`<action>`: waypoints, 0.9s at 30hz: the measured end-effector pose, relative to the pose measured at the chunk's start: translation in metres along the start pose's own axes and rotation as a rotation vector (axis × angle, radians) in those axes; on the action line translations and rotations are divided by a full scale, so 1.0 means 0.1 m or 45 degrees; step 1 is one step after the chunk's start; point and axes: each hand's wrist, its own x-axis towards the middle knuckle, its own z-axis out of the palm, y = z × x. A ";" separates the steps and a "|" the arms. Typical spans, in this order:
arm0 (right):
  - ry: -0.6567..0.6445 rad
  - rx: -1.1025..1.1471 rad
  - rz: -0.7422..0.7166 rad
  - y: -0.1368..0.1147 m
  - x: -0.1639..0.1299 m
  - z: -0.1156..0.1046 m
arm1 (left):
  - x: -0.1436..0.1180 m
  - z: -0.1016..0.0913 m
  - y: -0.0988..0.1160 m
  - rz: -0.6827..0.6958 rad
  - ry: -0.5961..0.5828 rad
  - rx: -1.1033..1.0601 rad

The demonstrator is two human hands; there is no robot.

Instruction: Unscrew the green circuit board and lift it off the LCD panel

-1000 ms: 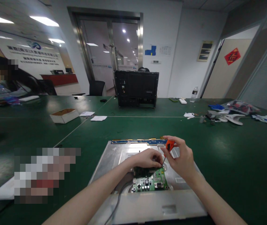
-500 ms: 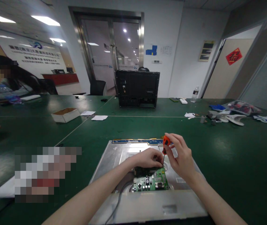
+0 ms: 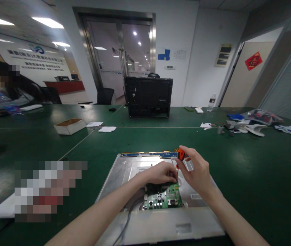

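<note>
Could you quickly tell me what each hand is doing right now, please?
Left hand: fingers curled, resting on the circuit board.
Right hand: closed around the orange screwdriver.

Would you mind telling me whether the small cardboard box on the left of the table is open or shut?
Open: the cardboard box has no lid over it, and its brown inside shows above the white walls.

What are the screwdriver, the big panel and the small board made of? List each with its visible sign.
Screwdriver: orange handle looks like moulded plastic; thin dark shaft, probably steel. The right hand grips it.
Panel: seemingly sheet metal, dull silver with soft reflections and stamped recesses.
Circuit board: green laminate, likely fibreglass, dotted with small components; the left hand rests at its far edge.
</note>
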 end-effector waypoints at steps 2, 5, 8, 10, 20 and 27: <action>0.008 -0.008 0.014 0.00 0.00 0.00 | 0.00 0.01 0.01 -0.003 0.001 -0.005; 0.013 -0.019 0.034 0.00 -0.01 0.00 | 0.00 0.01 0.01 -0.019 0.002 -0.006; 0.015 -0.022 0.037 -0.01 -0.02 0.00 | 0.00 0.02 0.01 -0.034 0.005 0.012; 0.015 -0.019 0.037 -0.02 -0.02 0.00 | 0.00 0.02 0.01 -0.030 0.011 0.021; 0.023 -0.002 0.062 0.03 -0.01 0.01 | -0.01 0.01 0.03 -0.052 0.017 -0.004; 0.022 -0.041 0.048 0.00 0.00 0.00 | 0.00 0.01 0.01 -0.048 0.001 -0.015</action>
